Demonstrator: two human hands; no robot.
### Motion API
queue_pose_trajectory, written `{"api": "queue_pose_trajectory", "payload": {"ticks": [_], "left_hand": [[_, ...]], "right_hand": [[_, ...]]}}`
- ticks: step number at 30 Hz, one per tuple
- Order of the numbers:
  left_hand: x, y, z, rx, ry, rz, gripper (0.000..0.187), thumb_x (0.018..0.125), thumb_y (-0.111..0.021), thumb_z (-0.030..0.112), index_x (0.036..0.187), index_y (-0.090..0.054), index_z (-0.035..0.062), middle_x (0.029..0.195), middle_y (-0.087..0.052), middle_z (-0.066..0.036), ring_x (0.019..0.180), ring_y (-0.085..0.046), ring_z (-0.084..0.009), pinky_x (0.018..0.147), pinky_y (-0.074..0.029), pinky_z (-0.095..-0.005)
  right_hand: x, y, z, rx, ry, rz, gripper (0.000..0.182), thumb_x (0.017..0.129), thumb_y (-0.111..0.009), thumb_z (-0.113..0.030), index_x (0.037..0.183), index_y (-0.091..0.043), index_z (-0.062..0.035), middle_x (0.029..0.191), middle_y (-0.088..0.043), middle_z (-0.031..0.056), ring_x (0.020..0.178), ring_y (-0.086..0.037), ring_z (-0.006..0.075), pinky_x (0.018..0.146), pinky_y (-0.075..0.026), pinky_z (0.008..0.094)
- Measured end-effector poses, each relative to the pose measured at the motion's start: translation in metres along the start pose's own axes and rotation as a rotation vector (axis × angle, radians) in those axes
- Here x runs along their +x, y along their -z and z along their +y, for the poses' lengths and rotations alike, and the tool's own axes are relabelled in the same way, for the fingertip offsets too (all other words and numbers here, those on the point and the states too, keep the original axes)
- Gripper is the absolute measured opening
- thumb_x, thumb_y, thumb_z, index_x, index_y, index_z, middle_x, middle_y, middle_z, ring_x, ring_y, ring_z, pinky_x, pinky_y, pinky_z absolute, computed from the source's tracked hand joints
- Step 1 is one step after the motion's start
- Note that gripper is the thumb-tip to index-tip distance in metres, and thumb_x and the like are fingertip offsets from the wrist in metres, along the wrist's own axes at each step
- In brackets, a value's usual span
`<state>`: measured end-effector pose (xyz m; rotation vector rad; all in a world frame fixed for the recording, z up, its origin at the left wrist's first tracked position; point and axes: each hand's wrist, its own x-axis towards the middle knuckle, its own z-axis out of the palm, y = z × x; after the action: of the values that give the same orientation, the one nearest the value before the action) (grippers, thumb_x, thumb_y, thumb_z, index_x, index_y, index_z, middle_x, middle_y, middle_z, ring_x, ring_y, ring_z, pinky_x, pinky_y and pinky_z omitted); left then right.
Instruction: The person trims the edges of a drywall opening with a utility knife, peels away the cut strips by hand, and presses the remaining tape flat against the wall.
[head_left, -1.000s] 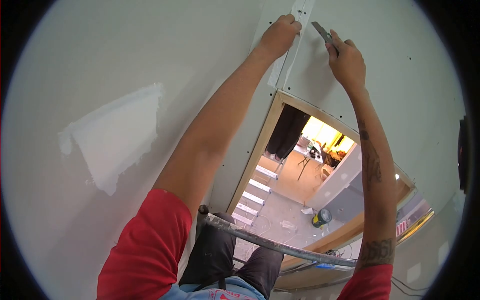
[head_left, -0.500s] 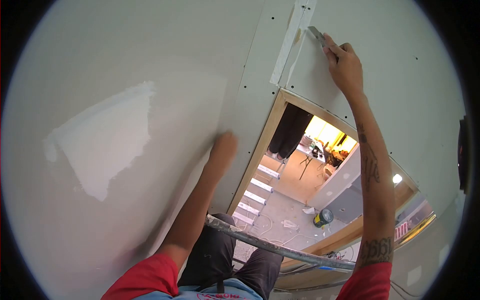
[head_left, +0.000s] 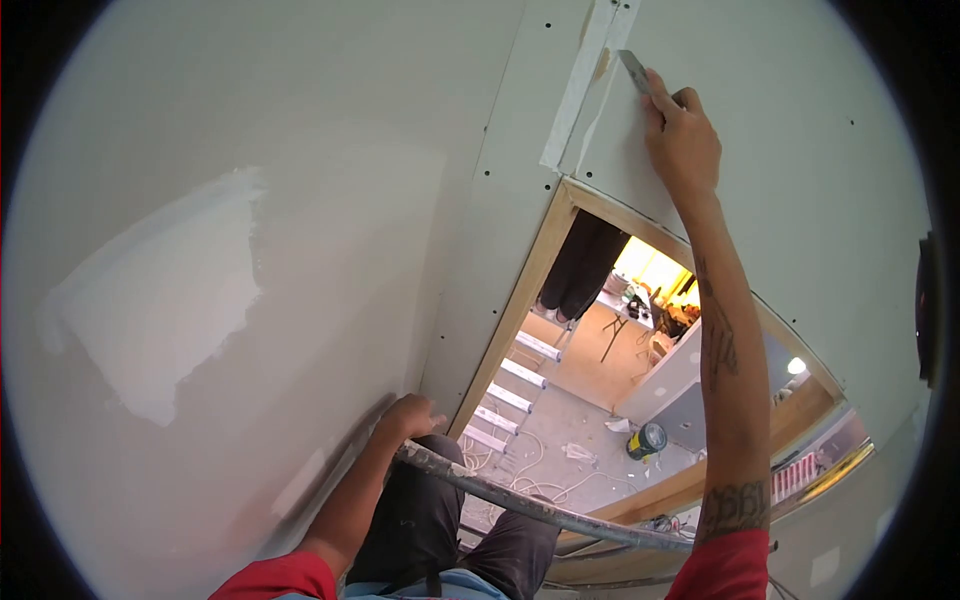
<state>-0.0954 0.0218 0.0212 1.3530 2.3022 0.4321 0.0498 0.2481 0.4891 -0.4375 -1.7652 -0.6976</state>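
Observation:
High in the view my right hand (head_left: 685, 140) is closed around a putty knife (head_left: 634, 72), with its metal blade pointing up and left. The blade tip is close to the white joint tape (head_left: 578, 105) and a tan spot beside it on the drywall (head_left: 780, 120). Lower left, my left hand (head_left: 408, 415) holds nothing that shows; its fingers are loosely bent and slightly apart, pointing right. It is just above the near end of a scuffed metal rail (head_left: 500, 488), by my knee.
A wood-framed opening (head_left: 520, 310) shows the floor below, with a ladder (head_left: 510, 395), a dark bucket (head_left: 647, 441), cords and a table (head_left: 625, 300). A person's dark-trousered legs (head_left: 580, 265) stand beyond. White compound (head_left: 170, 300) covers part of the left wall.
My left hand has dropped from beside the wall corner to near the rail's end. The right hand and putty knife have shifted only slightly. The view has moved a little.

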Motion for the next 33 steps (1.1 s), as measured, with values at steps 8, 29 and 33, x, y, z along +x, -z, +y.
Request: {"api": "queue_pose_trajectory", "payload": {"ticks": [8,29,33], "left_hand": [[-0.002,-0.011,-0.007,0.027,0.012,0.051,0.059,0.093,-0.067,0.046,0.13,-0.063,-0.0005,0.128,-0.065,-0.025,0.122,-0.062,-0.0395,0.105,-0.048,-0.0475],[-0.001,-0.011,-0.004,-0.064,0.066,0.14,0.053,0.093,-0.069,0.046,0.119,-0.07,-0.0004,0.121,-0.068,-0.026,0.116,-0.064,-0.0422,0.097,-0.053,-0.0536],[-0.005,-0.01,-0.002,-0.066,0.085,0.136,0.053,0.093,-0.069,0.046,0.119,-0.07,-0.0005,0.122,-0.068,-0.025,0.117,-0.064,-0.0415,0.096,-0.053,-0.0539]], "right_hand": [[-0.013,-0.001,0.0,0.025,0.063,0.0,0.034,0.099,-0.059,-0.023,0.133,-0.066,-0.0239,0.099,-0.065,0.0072,0.078,-0.07,0.0303,0.067,-0.058,0.044],[0.016,0.002,-0.004,0.031,0.024,0.035,0.033,0.099,-0.061,-0.028,0.13,-0.07,-0.03,0.095,-0.066,0.0062,0.077,-0.07,0.0277,0.066,-0.057,0.0427],[0.016,0.001,-0.006,0.036,0.006,-0.003,0.032,0.1,-0.059,-0.029,0.13,-0.07,-0.0296,0.096,-0.066,0.0057,0.081,-0.07,0.0287,0.071,-0.057,0.0442]]}}
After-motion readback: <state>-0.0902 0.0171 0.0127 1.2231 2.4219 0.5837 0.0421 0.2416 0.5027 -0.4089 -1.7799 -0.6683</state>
